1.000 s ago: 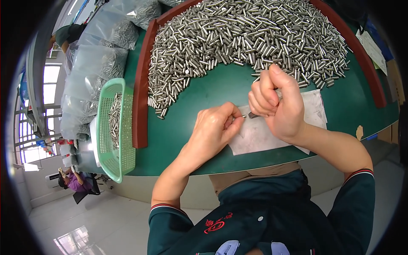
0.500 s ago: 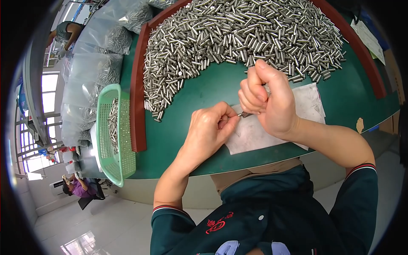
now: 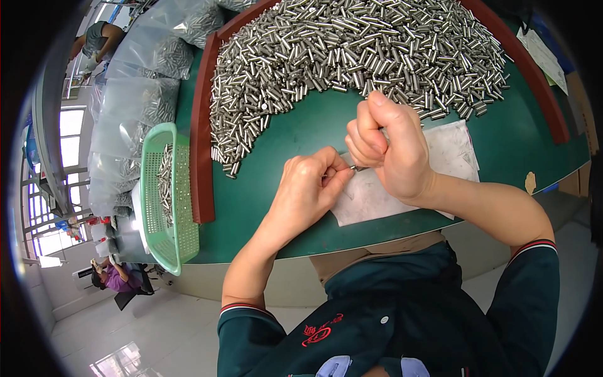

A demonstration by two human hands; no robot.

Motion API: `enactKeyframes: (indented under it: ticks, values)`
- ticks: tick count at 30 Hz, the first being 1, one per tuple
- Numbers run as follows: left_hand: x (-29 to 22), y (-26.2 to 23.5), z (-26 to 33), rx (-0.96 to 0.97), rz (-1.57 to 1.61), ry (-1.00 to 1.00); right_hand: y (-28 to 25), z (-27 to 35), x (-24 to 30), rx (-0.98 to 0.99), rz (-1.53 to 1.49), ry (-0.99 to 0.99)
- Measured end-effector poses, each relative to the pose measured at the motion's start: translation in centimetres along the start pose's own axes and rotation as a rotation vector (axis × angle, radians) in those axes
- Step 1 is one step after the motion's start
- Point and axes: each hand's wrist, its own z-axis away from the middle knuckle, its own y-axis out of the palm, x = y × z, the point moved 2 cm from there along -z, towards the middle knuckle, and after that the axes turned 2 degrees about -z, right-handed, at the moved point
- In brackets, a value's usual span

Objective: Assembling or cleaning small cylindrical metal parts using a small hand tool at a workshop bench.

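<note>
My left hand is closed in a pinch, thumb against forefinger, over the near part of the table. A small metal pin pokes out from its fingertips toward my other hand. Just to the right, my right hand is curled into a fist with the thumb up; whatever is inside it is hidden. The two hands almost meet at the pin. Beneath them lies a smudged white cloth. Beyond is a broad heap of shiny metal pins on the green tabletop.
Red-brown rails border the heap. On the left stand a green plastic basket with some pins and clear bags of pins. Papers lie at the far right. Two other people, one a seated person, are off to the left.
My right hand has shifted slightly left, closer to the pin in my left fingertips. The left hand has barely moved, and both stay closed.
</note>
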Motion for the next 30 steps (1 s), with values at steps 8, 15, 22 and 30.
enactKeyframes:
  ticks: [8, 15, 22, 30]
  values:
    - [0.0, 0.1, -0.4, 0.010, 0.029, 0.011, -0.2, 0.1, -0.5, 0.012, 0.142, -0.052]
    - [0.0, -0.9, -0.1, 0.067, 0.170, -0.064, -0.9, -1.2, 1.1, 0.052, -0.123, 0.055]
    - [3.5, -2.3, -1.2, 0.148, 1.573, -0.299, -1.2, -0.6, -0.1, 0.068, -0.156, 0.115]
    - [4.3, -2.8, -1.4, 0.048, 1.658, -0.315, -1.1, -0.7, 0.1, 0.058, -0.173, 0.118]
